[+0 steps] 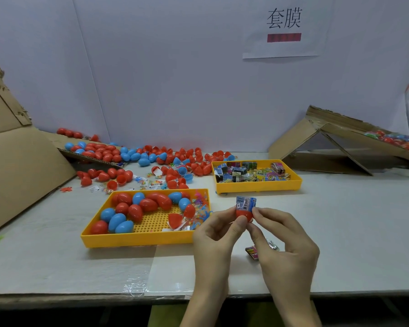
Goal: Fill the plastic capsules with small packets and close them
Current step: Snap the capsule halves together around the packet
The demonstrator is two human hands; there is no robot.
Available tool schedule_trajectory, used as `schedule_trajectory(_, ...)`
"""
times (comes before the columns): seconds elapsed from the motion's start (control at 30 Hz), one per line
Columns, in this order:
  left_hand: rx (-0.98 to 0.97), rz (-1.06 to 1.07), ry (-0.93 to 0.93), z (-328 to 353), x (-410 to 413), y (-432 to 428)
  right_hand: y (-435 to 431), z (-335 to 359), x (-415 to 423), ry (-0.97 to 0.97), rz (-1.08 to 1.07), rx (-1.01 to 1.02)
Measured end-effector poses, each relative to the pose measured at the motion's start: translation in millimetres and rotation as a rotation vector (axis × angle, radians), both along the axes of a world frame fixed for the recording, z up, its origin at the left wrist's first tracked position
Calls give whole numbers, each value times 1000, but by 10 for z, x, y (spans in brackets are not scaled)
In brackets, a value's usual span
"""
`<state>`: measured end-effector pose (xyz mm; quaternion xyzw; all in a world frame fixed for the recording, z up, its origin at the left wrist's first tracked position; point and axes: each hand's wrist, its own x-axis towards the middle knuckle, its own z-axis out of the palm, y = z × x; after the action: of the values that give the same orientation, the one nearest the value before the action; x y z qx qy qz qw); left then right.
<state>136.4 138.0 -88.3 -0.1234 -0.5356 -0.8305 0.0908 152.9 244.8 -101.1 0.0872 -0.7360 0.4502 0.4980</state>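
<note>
A red capsule [244,215] is held upright above the table between both hands. A blue printed wrapper [246,203] sits over its top half. My left hand [216,234] pinches the capsule from the left with thumb and fingers. My right hand [283,241] pinches the wrapper's right edge. A yellow tray [137,239] at the left holds several red and blue capsules and some small packets. A second yellow tray [257,186] behind holds many printed wrappers. Two loose wrappers [252,251] lie on the table under my right hand.
Many loose red and blue capsules [151,159] and small packets are scattered at the back left. Cardboard sheets [21,161] lean at the left. A tilted cardboard box [354,142] with finished capsules stands at the right. The table's front edge [104,296] runs below.
</note>
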Motion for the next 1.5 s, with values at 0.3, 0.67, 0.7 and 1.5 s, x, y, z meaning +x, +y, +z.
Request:
schedule_trajectory(0.3,55,-59,-46,-28,-35,-3,-10,64,24,-25,16,-46)
schedule_trajectory(0.67,20,-134,-71,-86,-70,-17,-6,18,30,14,-5,-9)
schedule_trajectory(0.7,1,-131,-71,-93,-68,-20,-10,13,39,23,-20,4)
schedule_trajectory(1.5,4,-303,-216,55,-14,-109,-89,95,28,67,-37,63)
